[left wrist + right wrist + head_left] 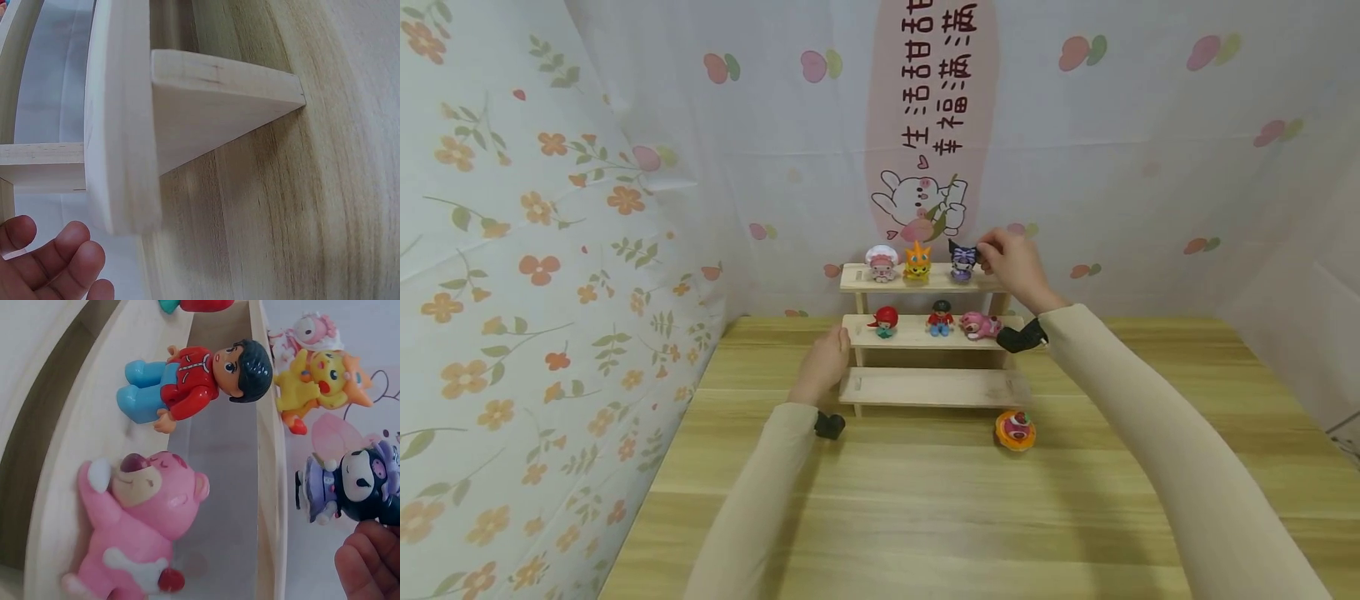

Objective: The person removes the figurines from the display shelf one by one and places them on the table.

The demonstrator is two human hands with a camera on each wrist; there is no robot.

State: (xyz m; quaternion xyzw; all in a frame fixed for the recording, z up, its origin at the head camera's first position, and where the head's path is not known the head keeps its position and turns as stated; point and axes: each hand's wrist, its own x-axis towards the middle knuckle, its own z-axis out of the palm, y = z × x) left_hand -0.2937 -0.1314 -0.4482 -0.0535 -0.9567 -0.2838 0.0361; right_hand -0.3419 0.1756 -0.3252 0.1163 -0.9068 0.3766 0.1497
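Note:
My right hand (pixel 1011 262) pinches a small black-and-purple figurine (pixel 962 262) by the side of its head, at the top tier of a wooden three-tier shelf (pixel 936 387). In the right wrist view the fingertips (pixel 369 553) are at the black head, and the figurine's body points toward the tier. My left hand (pixel 826 362) is beside the shelf's left end, level with the middle tier. Its fingers (pixel 69 244) are loosely bent with nothing between them in the left wrist view, close to the tier's end.
A white-capped figurine (pixel 882 263) and a yellow-orange one (pixel 917 263) stand on the top tier. The middle tier holds a red-haired figurine (pixel 885 321), a red-jacketed figure (pixel 940 318) and a pink bear (pixel 979 325). An orange tart-like toy (pixel 1016 431) lies on the table before the shelf.

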